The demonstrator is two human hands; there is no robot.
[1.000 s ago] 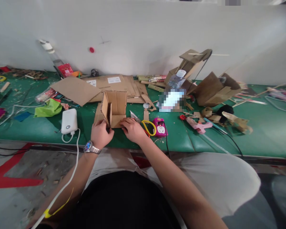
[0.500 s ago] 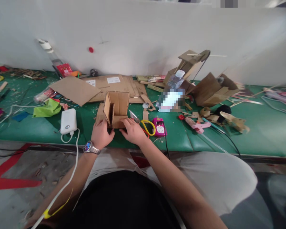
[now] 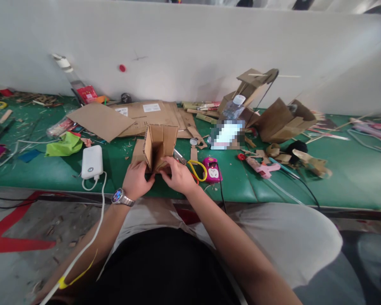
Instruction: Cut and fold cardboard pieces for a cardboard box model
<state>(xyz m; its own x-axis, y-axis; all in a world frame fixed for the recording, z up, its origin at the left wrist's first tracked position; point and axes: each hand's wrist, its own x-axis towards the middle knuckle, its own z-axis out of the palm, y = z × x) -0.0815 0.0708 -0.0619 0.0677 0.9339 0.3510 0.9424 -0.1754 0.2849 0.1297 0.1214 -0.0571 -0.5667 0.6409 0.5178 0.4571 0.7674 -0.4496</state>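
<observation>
Folded cardboard (image 3: 161,134) on green table (image 3: 236,188), twelve o'clock from wearer: two walls stood up, one panel slanted, seemingly unfixed yet. Lower left wall pinched by left hand (image 3: 137,180), panel gripped by right hand (image 3: 179,176). Scissors (image 3: 190,163) laid at four o'clock.

Cardboard box (image 3: 167,140) between my fingers (image 3: 170,164) on the worktop (image 3: 235,186), power bank (image 3: 92,162) to my left, scissors (image 3: 191,162) just right, power socket (image 3: 212,170) beyond them, cardboard sheets (image 3: 158,115) behind.

Green worktop (image 3: 231,188) bearing a white power bank (image 3: 92,162), flat cardboard sheets (image 3: 165,114), yellow-handled scissors (image 3: 205,171) and a pink glue gun (image 3: 263,168).
</observation>
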